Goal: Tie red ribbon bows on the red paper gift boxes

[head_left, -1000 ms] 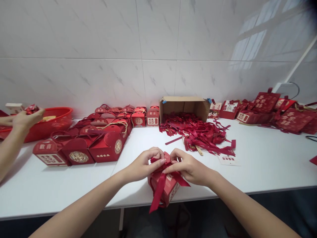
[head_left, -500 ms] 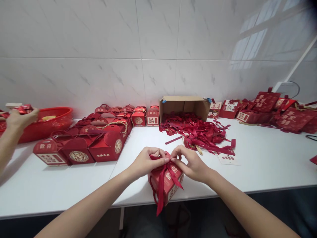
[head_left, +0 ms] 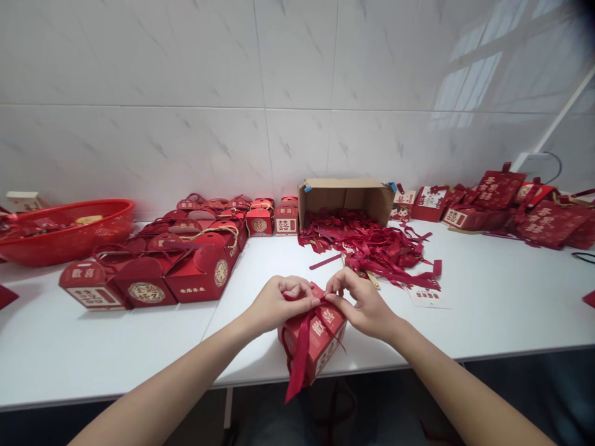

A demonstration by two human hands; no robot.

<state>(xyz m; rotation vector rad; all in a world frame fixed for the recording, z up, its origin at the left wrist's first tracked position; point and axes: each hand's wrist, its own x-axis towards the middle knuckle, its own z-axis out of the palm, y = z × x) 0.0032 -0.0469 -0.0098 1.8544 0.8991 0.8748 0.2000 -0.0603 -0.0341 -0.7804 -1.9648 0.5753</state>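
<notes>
Symmetrically, both forearms slant inward, the left hand (head_left: 281, 305) and right hand (head_left: 365, 308) nearly meeting, thumbs and forefingers pinching a glossy red ribbon (head_left: 302, 354) atop a gable-shaped card box (head_left: 318, 344) at the smooth white table's (head_left: 267, 263) near edge. One flat tail dangles.

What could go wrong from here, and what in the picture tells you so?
The box is at the table's front edge, so a tug might tip it off. The ribbon is pinched in the fingertips of the left hand and right hand, so could slip. The jumbled ribbon heap at the carton's mouth may tangle.
</notes>
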